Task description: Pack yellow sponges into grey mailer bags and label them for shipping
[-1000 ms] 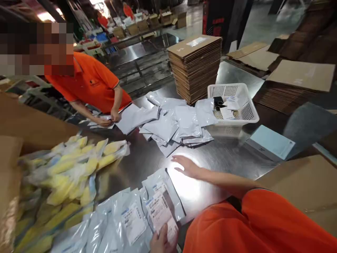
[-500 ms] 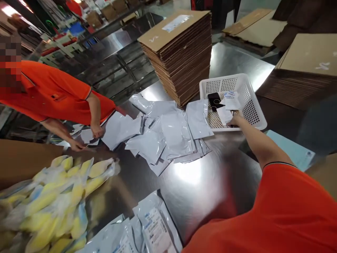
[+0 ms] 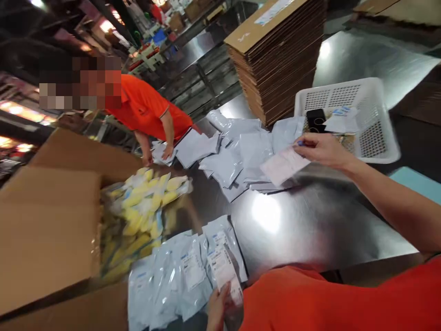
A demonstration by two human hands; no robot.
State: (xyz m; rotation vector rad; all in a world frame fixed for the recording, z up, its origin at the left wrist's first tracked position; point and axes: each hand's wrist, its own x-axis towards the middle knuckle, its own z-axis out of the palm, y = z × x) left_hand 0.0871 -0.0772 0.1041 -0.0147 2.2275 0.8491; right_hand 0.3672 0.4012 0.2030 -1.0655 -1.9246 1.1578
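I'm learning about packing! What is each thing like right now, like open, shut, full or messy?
Right hand, pinching a paper sheet
Left hand, gripping a labelled bag
Basket, holding a black thing and papers
Cardboard stack, piled flat and tall
Box, flaps open
Grey bags, lying in a messy heap
Co-worker's hand, resting on bags
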